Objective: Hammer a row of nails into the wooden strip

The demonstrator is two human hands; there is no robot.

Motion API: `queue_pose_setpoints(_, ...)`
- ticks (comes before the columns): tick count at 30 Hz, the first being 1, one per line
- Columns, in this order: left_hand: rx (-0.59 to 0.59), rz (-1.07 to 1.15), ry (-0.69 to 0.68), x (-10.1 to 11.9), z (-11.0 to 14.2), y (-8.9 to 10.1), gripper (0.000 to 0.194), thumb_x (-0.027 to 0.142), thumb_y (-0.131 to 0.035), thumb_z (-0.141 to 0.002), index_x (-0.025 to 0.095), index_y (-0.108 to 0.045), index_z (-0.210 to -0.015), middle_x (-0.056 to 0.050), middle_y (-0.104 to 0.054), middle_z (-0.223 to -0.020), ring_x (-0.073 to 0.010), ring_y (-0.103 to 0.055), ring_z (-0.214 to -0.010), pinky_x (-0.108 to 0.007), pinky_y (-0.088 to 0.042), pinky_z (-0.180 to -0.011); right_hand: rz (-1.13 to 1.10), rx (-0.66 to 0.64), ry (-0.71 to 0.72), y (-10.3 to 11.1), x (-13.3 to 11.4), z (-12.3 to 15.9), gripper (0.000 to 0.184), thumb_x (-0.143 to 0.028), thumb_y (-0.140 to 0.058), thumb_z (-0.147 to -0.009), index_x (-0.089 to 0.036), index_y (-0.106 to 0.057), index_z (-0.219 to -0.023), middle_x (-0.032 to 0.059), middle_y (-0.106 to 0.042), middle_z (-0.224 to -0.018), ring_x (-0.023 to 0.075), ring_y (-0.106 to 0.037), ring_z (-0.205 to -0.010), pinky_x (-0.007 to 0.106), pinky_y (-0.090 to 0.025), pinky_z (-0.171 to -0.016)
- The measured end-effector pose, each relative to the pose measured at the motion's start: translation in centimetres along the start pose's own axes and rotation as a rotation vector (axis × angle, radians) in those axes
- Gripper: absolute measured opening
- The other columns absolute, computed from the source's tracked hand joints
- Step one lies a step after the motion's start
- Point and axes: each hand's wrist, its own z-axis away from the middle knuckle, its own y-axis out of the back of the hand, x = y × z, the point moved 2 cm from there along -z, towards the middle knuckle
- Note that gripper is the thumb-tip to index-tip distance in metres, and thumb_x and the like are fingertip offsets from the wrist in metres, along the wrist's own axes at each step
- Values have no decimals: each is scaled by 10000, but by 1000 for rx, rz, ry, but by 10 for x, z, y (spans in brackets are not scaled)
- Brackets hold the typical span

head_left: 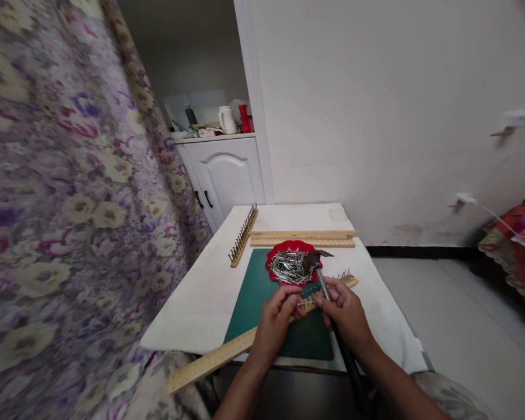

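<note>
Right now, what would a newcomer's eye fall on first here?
Probably the red dish piled with loose nails, at the far end of the green mat. Next might be the hammer, its head by the dish and its dark handle slanting down past the right hand. The large floral curtain covering the view's left side competes too.

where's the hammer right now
In the head view, the hammer is right of centre, its head by the right side of the red dish of nails and its shaft against the right hand.
</note>
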Motion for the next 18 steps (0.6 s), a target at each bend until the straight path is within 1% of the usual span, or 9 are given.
queue_pose_setpoints(2,82,178,47,-8,4,-5,256,357,-533,-829,160,-604,-976,-21,-633,-760,-139,-591,-658,-248,-459,-637,-23,11,3,1,-1,0,408,-271,-690,-694,-169,-505,-1043,-64,-579,-638,39,-411,-314,168,-303,-314)
queue_pose_setpoints(4,142,298,99,-16,7,-12,251,342,-619,-771,147,-614,-929,-30,-655,-761,-140,-602,-671,-242,-458,-642,-39,18,2,1,-2,-1,412,-285,-700,-687,-167,-506,-1030,-67,-578,-627,38,-411,-310,167,-305,-313)
queue_pose_setpoints(6,174,381,131,-23,9,-19,236,291,-687,-713,137,-623,-880,-32,-672,-735,-134,-604,-675,-234,-453,-656,-50,18,-2,1,-3,-1,412,-296,-707,-682,-166,-507,-1018,-70,-580,-612,37,-408,-303,164,-305,-308)
queue_pose_setpoints(9,220,475,142,-28,10,-26,193,248,-707,-692,130,-628,-822,-27,-676,-701,-116,-593,-648,-221,-441,-647,-59,4,-10,-1,-2,0,417,-304,-717,-674,-166,-514,-1010,-72,-584,-590,42,-407,-301,165,-308,-301)
queue_pose_setpoints(14,237,485,94,-26,10,-29,155,234,-691,-709,129,-623,-800,-1,-634,-642,-91,-545,-600,-198,-410,-598,-60,-30,-20,-7,2,4,415,-303,-711,-691,-158,-517,-1029,-59,-599,-595,46,-408,-317,164,-305,-306)
queue_pose_setpoints(16,238,458,72,-22,9,-25,149,246,-672,-729,137,-613,-812,5,-625,-660,-89,-536,-609,-197,-410,-608,-39,-35,-15,-9,2,7,398,-305,-697,-713,-158,-524,-1039,-56,-595,-606,48,-414,-328,166,-310,-317)
queue_pose_setpoints(18,258,385,39,-19,8,-15,141,266,-644,-756,147,-603,-819,6,-625,-696,-95,-540,-640,-204,-419,-640,-5,-27,-2,-8,-1,9,369,-306,-668,-747,-162,-529,-1056,-49,-598,-637,45,-418,-339,165,-310,-331)
